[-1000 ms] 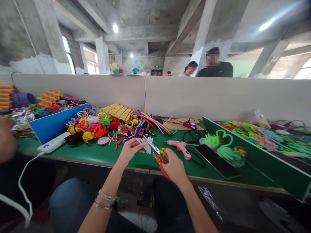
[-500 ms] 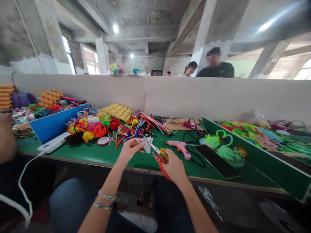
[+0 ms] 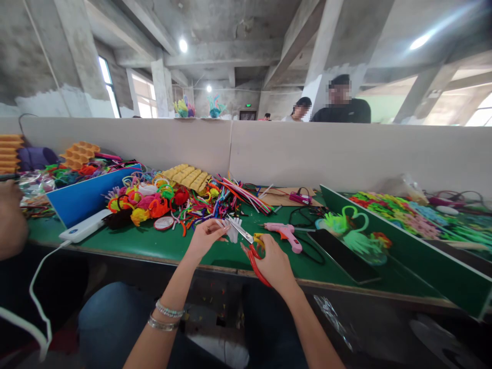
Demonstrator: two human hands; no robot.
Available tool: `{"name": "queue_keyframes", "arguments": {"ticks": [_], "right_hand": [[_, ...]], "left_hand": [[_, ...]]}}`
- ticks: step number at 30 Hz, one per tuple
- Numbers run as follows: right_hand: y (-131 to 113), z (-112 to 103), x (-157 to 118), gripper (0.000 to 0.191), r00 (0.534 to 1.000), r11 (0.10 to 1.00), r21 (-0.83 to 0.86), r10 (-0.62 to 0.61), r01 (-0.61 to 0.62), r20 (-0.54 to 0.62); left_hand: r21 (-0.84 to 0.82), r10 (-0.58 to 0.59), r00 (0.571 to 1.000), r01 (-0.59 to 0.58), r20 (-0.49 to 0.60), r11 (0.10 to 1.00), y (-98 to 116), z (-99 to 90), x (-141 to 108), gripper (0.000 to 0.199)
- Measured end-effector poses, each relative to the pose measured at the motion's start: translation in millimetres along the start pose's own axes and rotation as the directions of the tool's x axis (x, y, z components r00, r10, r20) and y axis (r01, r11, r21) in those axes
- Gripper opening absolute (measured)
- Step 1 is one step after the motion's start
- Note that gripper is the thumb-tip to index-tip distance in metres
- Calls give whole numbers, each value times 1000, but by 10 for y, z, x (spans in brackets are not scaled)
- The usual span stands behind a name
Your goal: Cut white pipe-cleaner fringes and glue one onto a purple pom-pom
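My left hand (image 3: pixel 206 237) is closed in a pinch on a white pipe cleaner, mostly hidden by the fingers. Several short white pieces (image 3: pixel 233 233) lie on the green table just right of those fingertips. In my right hand (image 3: pixel 275 262) is a pair of scissors (image 3: pixel 242 230) with red and yellow handles. Its metal blades point up and left, their tips close to the left fingertips and above the white pieces. Right of the scissors a pink glue gun (image 3: pixel 284 233) rests on its side.
A heap of coloured pipe cleaners (image 3: pixel 169 202) spreads at the back left beside a blue divider (image 3: pixel 94 197). A phone (image 3: pixel 344 256) and green fuzzy figures (image 3: pixel 359 233) are to the right, before a green divider (image 3: pixel 403 251). A white power strip (image 3: pixel 84 226) sits left.
The scissors and my right hand have shifted very slightly, and the blades look closer together. My left hand stays in place.
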State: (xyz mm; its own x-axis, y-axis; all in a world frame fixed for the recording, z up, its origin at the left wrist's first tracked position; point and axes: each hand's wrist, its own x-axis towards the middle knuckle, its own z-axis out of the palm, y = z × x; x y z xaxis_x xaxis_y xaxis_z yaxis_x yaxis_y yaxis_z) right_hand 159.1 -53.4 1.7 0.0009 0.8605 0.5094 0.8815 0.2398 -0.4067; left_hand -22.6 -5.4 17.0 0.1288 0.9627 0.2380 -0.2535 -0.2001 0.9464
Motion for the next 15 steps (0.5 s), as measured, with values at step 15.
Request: {"name": "queue_keyframes", "arguments": {"ticks": [15], "right_hand": [[-19,-11,0,28,999,1000,18,24,-25,42]], "left_hand": [[38,22,999,-24,41,999,-52,-29,24,28]]}}
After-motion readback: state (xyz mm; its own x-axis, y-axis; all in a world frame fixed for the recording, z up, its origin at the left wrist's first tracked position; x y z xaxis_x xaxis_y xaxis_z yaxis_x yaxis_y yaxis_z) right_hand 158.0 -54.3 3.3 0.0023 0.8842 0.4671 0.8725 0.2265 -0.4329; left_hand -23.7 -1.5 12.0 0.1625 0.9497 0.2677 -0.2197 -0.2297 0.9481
